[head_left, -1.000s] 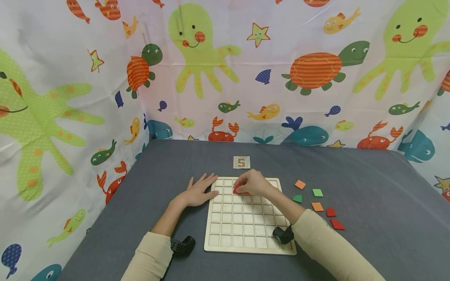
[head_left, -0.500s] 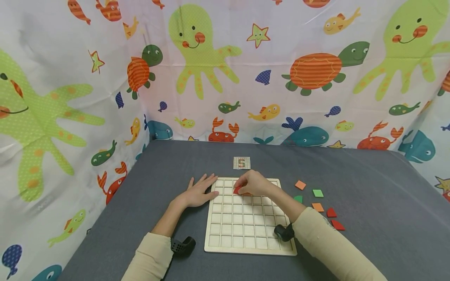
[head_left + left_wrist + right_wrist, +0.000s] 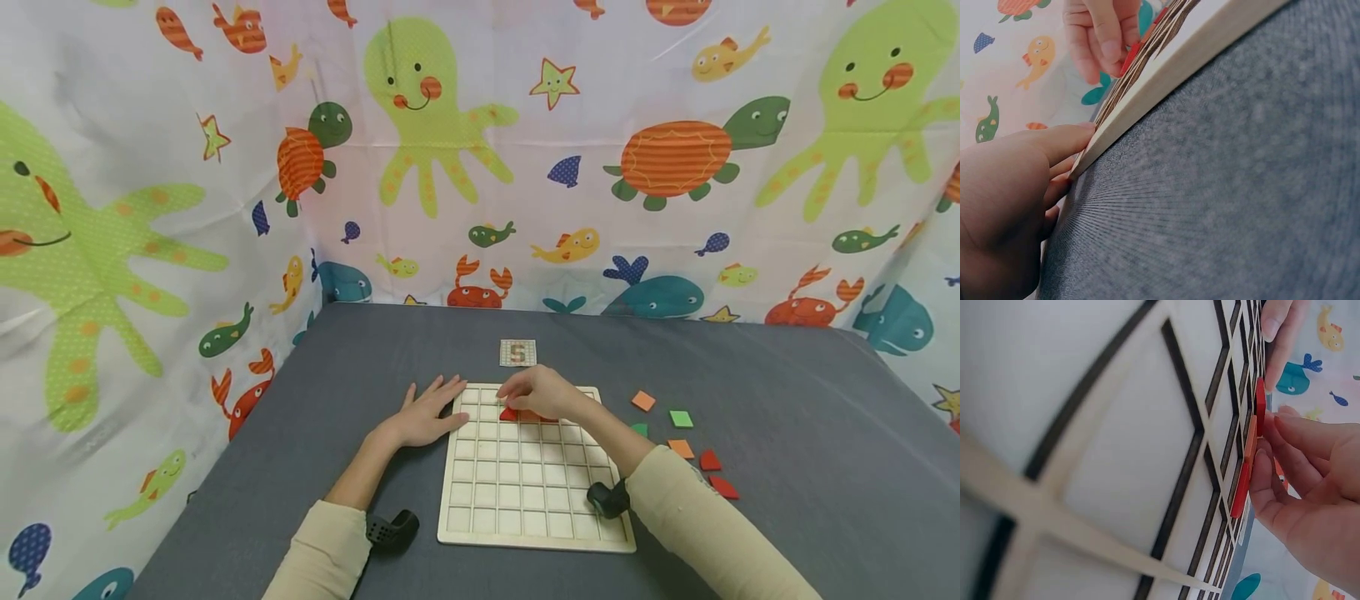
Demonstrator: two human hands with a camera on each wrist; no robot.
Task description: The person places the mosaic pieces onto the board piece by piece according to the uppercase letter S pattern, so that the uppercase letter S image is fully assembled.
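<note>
A wooden grid board [image 3: 497, 497] lies on the grey table. In its upper rows sit a red quarter-round tile [image 3: 508, 414], an orange tile [image 3: 1251, 439] and another red tile [image 3: 1241, 490], in a line. My right hand [image 3: 542, 393] is just above the left red tile, its bent fingertips close to that tile and the orange one in the right wrist view; no tile is lifted between them. At the board's upper left edge, my left hand [image 3: 422, 418] lies flat with fingers spread, thumb on the rim. The left wrist view shows its thumb [image 3: 1072, 139] touching the edge.
Right of the board lie loose tiles: orange [image 3: 642, 401], light green [image 3: 681, 419], another orange [image 3: 681, 448], red [image 3: 709, 460] and a second red [image 3: 723, 487]. A green tile [image 3: 639, 429] is partly behind the right forearm. Behind the board lies a small pattern card [image 3: 517, 352].
My right hand's fingers have come up off the left red tile, which now shows more in its cell. The left hand keeps its place; the head view has tilted slightly.
</note>
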